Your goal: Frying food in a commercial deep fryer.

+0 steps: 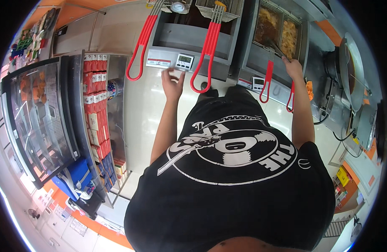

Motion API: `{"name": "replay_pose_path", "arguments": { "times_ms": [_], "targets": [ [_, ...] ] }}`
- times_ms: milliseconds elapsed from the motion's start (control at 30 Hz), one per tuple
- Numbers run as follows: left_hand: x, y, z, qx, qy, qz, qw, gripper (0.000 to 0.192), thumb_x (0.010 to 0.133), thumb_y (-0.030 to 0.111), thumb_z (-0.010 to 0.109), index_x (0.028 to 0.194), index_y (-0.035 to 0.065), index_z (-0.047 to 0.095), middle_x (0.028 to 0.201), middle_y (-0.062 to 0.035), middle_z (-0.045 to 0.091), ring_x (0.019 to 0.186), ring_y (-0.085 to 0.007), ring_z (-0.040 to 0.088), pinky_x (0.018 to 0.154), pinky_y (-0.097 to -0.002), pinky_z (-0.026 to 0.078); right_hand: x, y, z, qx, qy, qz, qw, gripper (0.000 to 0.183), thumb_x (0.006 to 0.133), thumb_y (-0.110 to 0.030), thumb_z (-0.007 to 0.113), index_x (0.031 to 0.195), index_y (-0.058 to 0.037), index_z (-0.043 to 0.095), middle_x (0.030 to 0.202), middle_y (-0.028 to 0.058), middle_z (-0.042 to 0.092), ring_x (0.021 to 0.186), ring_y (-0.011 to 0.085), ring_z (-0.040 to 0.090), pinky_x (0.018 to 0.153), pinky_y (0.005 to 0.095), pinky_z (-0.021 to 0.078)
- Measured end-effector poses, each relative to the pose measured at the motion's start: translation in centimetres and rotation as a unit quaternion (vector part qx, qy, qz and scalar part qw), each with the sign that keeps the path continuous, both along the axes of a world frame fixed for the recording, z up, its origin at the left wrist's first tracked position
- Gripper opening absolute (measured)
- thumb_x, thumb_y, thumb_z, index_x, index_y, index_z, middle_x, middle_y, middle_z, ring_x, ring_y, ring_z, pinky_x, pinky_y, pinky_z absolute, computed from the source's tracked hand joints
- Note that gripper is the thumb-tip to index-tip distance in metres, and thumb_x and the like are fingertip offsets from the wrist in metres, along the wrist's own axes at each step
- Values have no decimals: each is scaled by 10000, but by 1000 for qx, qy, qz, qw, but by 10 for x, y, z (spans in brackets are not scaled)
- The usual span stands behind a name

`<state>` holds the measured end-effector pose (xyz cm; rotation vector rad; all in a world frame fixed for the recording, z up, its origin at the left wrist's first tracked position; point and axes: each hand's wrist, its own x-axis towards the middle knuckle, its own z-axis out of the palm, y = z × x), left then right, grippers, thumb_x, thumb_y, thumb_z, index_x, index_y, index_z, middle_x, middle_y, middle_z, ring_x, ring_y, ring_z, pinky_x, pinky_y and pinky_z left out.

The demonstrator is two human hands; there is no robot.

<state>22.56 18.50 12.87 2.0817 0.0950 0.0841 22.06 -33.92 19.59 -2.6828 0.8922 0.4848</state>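
Note:
My right hand [292, 67] grips a long metal utensil [278, 48], whose far end reaches the frying baskets; its exact kind is hard to make out. Bubbling oil surrounds golden battered food [288, 39] in the right basket, and darker oil with food fills the left one [266, 26]. Below my right hand hangs a red-handled fryer basket grip [268, 75]. My left hand [173, 83] is raised with fingers apart and holds nothing. It is just below a digital timer [184, 61] on the front of the left fryer [193, 36], beside a larger red basket handle [209, 41].
Another red handle [144, 39] juts out at far left, near a round dial thermometer [177, 7]. Right of the fryers stands a large round metal pan [351, 72]. A steel shelf with stacked red boxes [95, 85] and a glass display case [36, 119] are on the left.

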Motion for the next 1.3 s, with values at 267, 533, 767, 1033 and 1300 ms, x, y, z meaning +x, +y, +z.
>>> {"name": "replay_pose_path", "arguments": {
  "times_ms": [267,533,767,1033,1300],
  "targets": [
    [31,-16,3,19,26,-41,999,602,729,162,809,1225,-13,514,1197,-173,439,709,-191,634,657,-271,552,1,5,-10,-31,-26,-3,999,671,848,-587,540,831,70,679,901,322,635,950,444,619,841,456,470],
    [35,-13,-8,-17,43,-50,998,572,729,110,803,1212,-26,530,1222,-185,429,765,-207,672,697,-288,566,-4,18,8,-14,-34,0,999,658,846,-558,549,1036,64,651,1053,320,617,1063,432,584,912,462,450],
    [39,-10,-12,-12,46,-58,997,529,751,102,783,1194,-47,535,1211,-199,439,759,-224,679,680,-292,573,-7,13,2,-6,-1,-9,1000,666,851,-560,542,998,79,656,1048,322,616,1038,435,591,903,462,454],
    [45,-4,-21,-150,154,-2,977,368,795,70,733,1065,-84,537,1016,-160,594,752,-202,682,619,-281,561,-9,18,1,-29,-37,-5,999,698,843,-590,534,943,88,661,1021,328,619,1023,439,596,891,465,456],
    [51,-7,-5,-96,176,-12,980,384,789,71,725,1082,-101,545,899,-155,646,735,-191,678,637,-275,548,-10,12,-7,-28,-42,-14,999,690,840,-584,539,919,90,662,1023,326,621,1017,442,597,885,464,455]
  ]
}}
